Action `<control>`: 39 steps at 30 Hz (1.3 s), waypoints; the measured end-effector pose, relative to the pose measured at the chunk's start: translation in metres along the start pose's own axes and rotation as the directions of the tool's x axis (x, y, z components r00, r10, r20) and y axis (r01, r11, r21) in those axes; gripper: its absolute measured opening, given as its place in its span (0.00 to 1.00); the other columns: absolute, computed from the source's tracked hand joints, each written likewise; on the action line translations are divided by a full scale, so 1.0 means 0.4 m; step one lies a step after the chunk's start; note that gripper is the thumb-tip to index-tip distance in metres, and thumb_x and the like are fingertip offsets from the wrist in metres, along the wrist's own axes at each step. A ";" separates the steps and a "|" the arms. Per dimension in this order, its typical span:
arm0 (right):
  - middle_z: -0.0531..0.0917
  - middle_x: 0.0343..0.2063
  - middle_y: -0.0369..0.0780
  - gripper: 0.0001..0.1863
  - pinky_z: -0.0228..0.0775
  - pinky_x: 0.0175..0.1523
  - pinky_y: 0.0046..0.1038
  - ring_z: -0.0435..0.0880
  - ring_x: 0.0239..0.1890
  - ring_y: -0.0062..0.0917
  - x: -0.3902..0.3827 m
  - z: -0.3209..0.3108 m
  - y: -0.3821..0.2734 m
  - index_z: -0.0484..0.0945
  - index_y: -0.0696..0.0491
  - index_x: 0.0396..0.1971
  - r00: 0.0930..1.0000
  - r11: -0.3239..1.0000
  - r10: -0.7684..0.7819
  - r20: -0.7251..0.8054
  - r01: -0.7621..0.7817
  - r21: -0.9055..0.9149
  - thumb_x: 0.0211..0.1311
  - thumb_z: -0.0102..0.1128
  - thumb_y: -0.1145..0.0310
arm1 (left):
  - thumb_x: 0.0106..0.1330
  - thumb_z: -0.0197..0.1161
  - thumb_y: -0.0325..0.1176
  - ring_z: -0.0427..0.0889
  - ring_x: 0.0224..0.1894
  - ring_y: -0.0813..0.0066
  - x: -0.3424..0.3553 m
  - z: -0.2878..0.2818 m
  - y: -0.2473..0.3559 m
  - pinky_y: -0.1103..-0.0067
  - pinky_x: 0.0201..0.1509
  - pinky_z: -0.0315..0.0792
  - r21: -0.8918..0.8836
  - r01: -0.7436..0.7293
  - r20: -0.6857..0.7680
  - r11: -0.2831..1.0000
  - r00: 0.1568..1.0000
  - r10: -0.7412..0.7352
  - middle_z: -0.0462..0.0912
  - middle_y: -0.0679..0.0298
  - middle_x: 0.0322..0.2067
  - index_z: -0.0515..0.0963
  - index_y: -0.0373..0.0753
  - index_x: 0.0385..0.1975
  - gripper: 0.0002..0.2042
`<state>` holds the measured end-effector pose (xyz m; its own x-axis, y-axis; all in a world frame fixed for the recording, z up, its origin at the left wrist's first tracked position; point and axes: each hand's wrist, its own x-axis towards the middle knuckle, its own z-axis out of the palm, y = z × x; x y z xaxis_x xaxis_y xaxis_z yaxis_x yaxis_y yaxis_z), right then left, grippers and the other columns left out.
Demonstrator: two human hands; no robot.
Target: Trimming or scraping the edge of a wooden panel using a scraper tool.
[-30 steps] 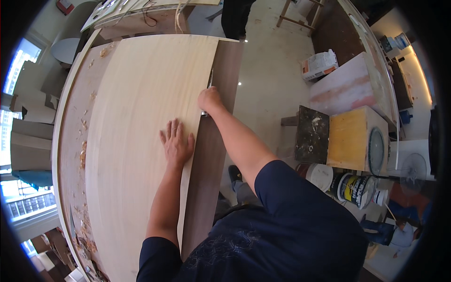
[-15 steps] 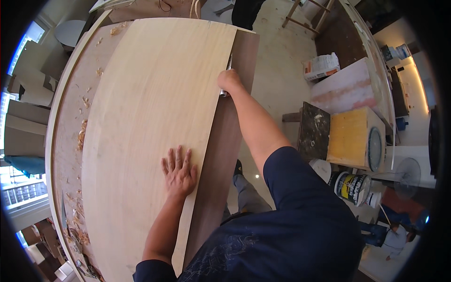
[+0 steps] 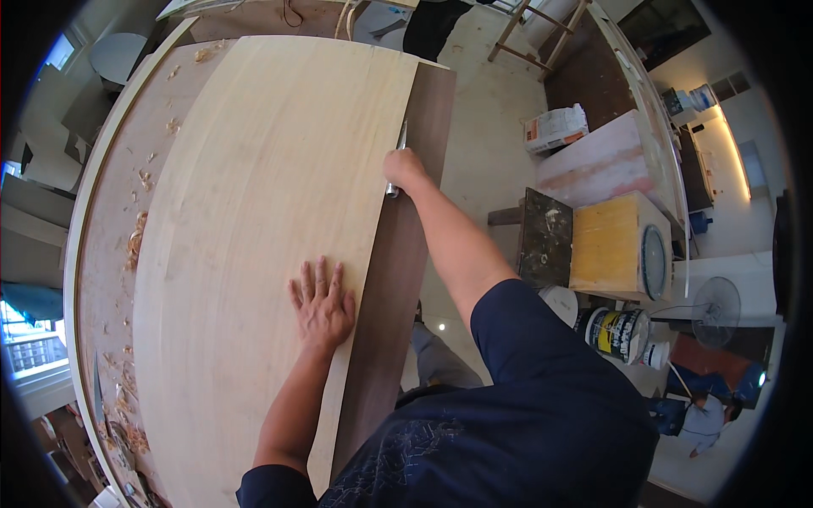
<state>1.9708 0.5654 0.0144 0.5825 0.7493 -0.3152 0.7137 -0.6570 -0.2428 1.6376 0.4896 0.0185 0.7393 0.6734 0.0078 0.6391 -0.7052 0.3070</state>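
Wood shavings (image 3: 135,241) lie scattered along the left margin of the worktop (image 3: 110,212), with paint cans (image 3: 614,330) and a yellow box (image 3: 605,245) on the floor to the right. On the worktop lies a dark board (image 3: 398,279), and over it a pale veneer sheet (image 3: 254,245) that covers most of the surface.

I see the left hand (image 3: 322,305) released and flat, palm down on the sheet close to its right edge. The right hand (image 3: 405,169) is clenched around a slim blade tool (image 3: 396,161) set at that same edge, further up the sheet.

Risk, as I judge it: the thin sheet may shift or lift if the palm pressure eases, letting the blade wander off the edge line and tear the grain. The left fingertips also lie near the cut line.

Compared with half a second ago, the right hand sits further up the edge, and the left hand is at much the same place on the sheet.
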 end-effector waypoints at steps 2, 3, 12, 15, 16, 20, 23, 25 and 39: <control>0.82 0.44 0.58 0.18 0.77 0.53 0.41 0.83 0.48 0.48 -0.016 0.013 -0.001 0.82 0.62 0.42 0.993 0.982 -0.109 0.044 0.114 -0.149 0.61 0.45 0.71 | 0.70 0.50 0.45 0.49 0.75 0.49 -0.001 0.001 -0.002 0.48 0.74 0.40 0.028 -0.030 -0.049 0.999 0.998 0.032 0.58 0.55 0.71 0.66 0.47 0.67 0.26; 0.82 0.44 0.58 0.18 0.77 0.53 0.41 0.83 0.48 0.48 -0.029 0.024 -0.005 0.82 0.62 0.42 0.991 0.982 -0.119 0.052 0.126 -0.144 0.61 0.45 0.71 | 0.70 0.50 0.45 0.49 0.75 0.49 -0.002 0.002 -0.003 0.48 0.74 0.40 0.014 -0.021 -0.014 1.000 1.000 0.021 0.58 0.55 0.71 0.66 0.47 0.67 0.26; 0.86 0.40 0.51 0.14 0.80 0.46 0.37 0.86 0.43 0.41 -0.145 0.106 -0.043 0.84 0.59 0.39 0.998 0.994 -0.039 -0.045 0.034 -0.104 0.57 0.53 0.71 | 0.69 0.51 0.46 0.49 0.75 0.52 -0.009 0.012 -0.002 0.49 0.74 0.38 0.015 -0.018 -0.056 1.000 0.998 0.019 0.59 0.58 0.71 0.67 0.48 0.67 0.26; 0.84 0.40 0.54 0.15 0.80 0.48 0.39 0.86 0.43 0.44 -0.194 0.121 -0.061 0.84 0.60 0.40 0.997 1.000 0.005 -0.071 -0.006 -0.009 0.58 0.52 0.71 | 0.69 0.50 0.46 0.49 0.75 0.52 -0.012 0.014 -0.003 0.49 0.74 0.38 0.016 -0.017 -0.051 1.000 0.999 0.018 0.59 0.58 0.71 0.66 0.48 0.67 0.26; 0.84 0.40 0.54 0.15 0.79 0.48 0.38 0.86 0.43 0.44 -0.211 0.123 -0.068 0.84 0.61 0.39 0.998 1.000 -0.003 -0.059 0.002 -0.007 0.58 0.51 0.71 | 0.69 0.50 0.46 0.49 0.75 0.52 -0.011 0.015 -0.003 0.49 0.74 0.38 0.027 -0.016 -0.054 1.000 0.998 0.018 0.59 0.58 0.71 0.66 0.48 0.67 0.26; 0.85 0.40 0.53 0.15 0.78 0.50 0.35 0.84 0.46 0.42 -0.294 0.140 -0.092 0.83 0.63 0.39 0.998 1.000 0.003 -0.063 -0.004 -0.021 0.58 0.52 0.71 | 0.70 0.49 0.46 0.49 0.75 0.51 -0.013 0.014 -0.001 0.49 0.74 0.40 0.069 -0.036 -0.078 0.997 0.996 0.041 0.57 0.56 0.72 0.64 0.47 0.68 0.27; 0.85 0.40 0.52 0.15 0.78 0.50 0.34 0.83 0.48 0.41 -0.309 0.152 -0.092 0.83 0.63 0.39 0.997 0.999 -0.021 -0.077 0.024 0.031 0.58 0.52 0.72 | 0.70 0.49 0.46 0.49 0.75 0.51 -0.015 0.010 0.001 0.50 0.74 0.39 0.062 -0.033 -0.083 0.998 0.996 0.038 0.57 0.56 0.72 0.64 0.48 0.68 0.27; 0.85 0.39 0.52 0.15 0.78 0.50 0.34 0.83 0.48 0.41 -0.297 0.166 -0.089 0.83 0.63 0.39 0.997 0.997 -0.062 -0.044 0.060 -0.039 0.58 0.52 0.72 | 0.70 0.50 0.46 0.49 0.75 0.52 -0.019 0.012 0.002 0.50 0.75 0.40 0.053 -0.008 -0.054 0.999 0.998 0.011 0.57 0.56 0.72 0.64 0.46 0.68 0.27; 0.80 0.44 0.59 0.14 0.80 0.47 0.38 0.85 0.42 0.46 -0.141 0.139 -0.015 0.81 0.65 0.39 0.974 0.948 0.145 -0.176 -0.085 0.308 0.60 0.50 0.72 | 0.68 0.51 0.53 0.46 0.76 0.52 -0.185 -0.007 -0.058 0.52 0.75 0.37 0.102 -0.036 0.104 0.994 0.994 0.025 0.55 0.56 0.72 0.61 0.44 0.70 0.33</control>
<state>1.9119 0.5224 -0.0175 0.7388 0.6492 -0.1808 0.5068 -0.7121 -0.4858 1.5674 0.4567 0.0134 0.7732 0.6286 -0.0837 0.6305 -0.7478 0.2079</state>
